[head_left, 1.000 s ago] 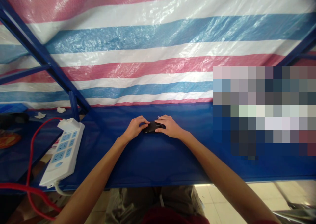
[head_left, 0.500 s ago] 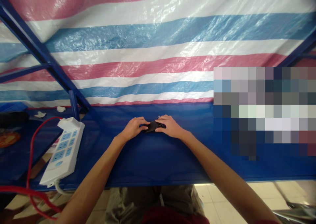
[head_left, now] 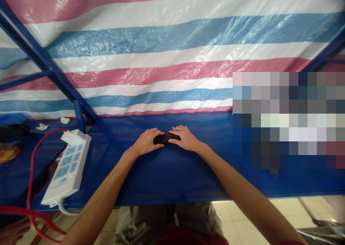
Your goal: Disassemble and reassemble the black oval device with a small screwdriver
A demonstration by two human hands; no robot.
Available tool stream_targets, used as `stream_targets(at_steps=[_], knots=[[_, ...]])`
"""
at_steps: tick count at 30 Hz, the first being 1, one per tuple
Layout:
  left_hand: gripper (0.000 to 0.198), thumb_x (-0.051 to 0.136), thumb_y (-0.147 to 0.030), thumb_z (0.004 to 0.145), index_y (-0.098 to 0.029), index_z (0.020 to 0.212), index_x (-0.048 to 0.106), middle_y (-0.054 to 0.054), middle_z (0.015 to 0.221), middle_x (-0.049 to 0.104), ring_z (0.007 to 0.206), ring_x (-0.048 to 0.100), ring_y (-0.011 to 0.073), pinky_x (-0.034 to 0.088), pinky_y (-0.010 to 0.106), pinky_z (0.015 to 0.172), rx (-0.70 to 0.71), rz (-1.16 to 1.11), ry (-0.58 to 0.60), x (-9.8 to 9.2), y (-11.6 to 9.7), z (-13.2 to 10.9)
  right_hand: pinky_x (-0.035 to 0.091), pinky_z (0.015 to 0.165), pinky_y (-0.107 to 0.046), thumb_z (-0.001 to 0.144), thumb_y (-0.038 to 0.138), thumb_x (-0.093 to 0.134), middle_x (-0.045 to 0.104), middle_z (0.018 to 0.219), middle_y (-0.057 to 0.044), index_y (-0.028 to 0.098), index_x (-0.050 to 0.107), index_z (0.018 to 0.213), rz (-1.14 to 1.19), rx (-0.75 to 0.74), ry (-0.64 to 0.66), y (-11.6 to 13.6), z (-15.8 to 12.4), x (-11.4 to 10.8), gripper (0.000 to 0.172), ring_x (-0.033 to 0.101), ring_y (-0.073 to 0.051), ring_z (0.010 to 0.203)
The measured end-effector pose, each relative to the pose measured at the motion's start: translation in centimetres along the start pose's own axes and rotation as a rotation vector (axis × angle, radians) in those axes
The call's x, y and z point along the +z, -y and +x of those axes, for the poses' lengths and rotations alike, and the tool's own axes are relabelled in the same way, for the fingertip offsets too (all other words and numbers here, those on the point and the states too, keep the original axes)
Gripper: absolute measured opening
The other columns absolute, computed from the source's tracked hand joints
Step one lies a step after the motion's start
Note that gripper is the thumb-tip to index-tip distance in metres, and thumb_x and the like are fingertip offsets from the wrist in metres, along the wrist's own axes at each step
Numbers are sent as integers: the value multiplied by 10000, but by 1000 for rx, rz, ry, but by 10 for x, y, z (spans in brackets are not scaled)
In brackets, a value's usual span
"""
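A small black object (head_left: 166, 137), smooth and rounded like a computer mouse, lies low at the blue tabletop (head_left: 172, 173) in the middle of the head view. Around its left end curl the fingers and thumb of my left hand (head_left: 149, 140), the thumb along the near edge. My right hand (head_left: 184, 136) grips the right end between thumb and fingers. Both hands partly cover the object, so its ends are hidden. Whether it rests on the table or is slightly raised, I cannot tell.
A white power strip (head_left: 68, 167) with blue sockets stands left of my forearm, beside a red cable (head_left: 31, 173). Blue frame bars (head_left: 51, 70) slant behind it. Striped plastic sheeting (head_left: 151, 50) hangs at the back. A blurred-out patch (head_left: 288, 122) covers the right side.
My left thumb has moved from the object's left end toward its near edge, and the left hand has opened a little wider around it. The right hand keeps its grip.
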State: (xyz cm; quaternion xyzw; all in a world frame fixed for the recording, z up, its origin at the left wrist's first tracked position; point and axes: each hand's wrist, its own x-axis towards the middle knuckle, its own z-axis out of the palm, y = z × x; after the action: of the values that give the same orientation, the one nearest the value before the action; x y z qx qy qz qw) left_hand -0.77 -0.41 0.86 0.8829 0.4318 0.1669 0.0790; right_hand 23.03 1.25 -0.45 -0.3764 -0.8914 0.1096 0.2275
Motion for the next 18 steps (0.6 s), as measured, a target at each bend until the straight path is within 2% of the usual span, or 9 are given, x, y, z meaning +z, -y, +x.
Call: stream_targets(at_steps=[2,5,7,10,14,18], knots=[[469,598,-495,840,-217,1216,568,74,1129,628,1017,598,249,449,400,920,-3,5,-2,0,2,-1,373,956,-428,836,484,606,585,1206,-124,190,583,1249,-6,-18,7,1,-1,-2,508,509,-259,1117],[437,489,-498,907,-221,1236,562,69,1152,649,1033,605,246,435,396,930,-8,1,-11,-1,2,-1,366,964,-431,790,372,673,557,1246,-128,188,504,1329,-15,-22,9,3,-2,-4,594,496,-266,1126],[413,407,-464,953,-217,1249,554,69,1142,662,1031,612,236,428,392,937,-14,-5,-14,-3,1,-1,366,953,-419,824,302,626,584,1239,-116,186,496,1331,-9,-13,-11,3,-2,-5,535,502,-257,1112],[414,317,-412,993,-223,1309,506,72,1142,660,1023,613,219,426,394,937,-25,3,-44,-4,-2,-1,372,925,-401,887,308,545,622,1219,-107,172,519,1300,13,-6,-34,4,-2,-4,436,530,-239,1058],[534,476,-522,913,-250,1371,450,96,1316,537,1196,505,250,383,414,1015,81,43,-89,2,-3,0,373,902,-388,934,381,477,644,1185,-107,177,570,1242,9,11,-60,6,-1,1,381,549,-226,1028],[503,528,-509,890,-263,1329,513,97,1272,553,1151,529,251,400,418,1010,139,65,-57,10,0,1,387,868,-356,985,354,352,660,1058,-87,199,622,1164,-36,117,-170,5,2,5,359,557,-204,986]])
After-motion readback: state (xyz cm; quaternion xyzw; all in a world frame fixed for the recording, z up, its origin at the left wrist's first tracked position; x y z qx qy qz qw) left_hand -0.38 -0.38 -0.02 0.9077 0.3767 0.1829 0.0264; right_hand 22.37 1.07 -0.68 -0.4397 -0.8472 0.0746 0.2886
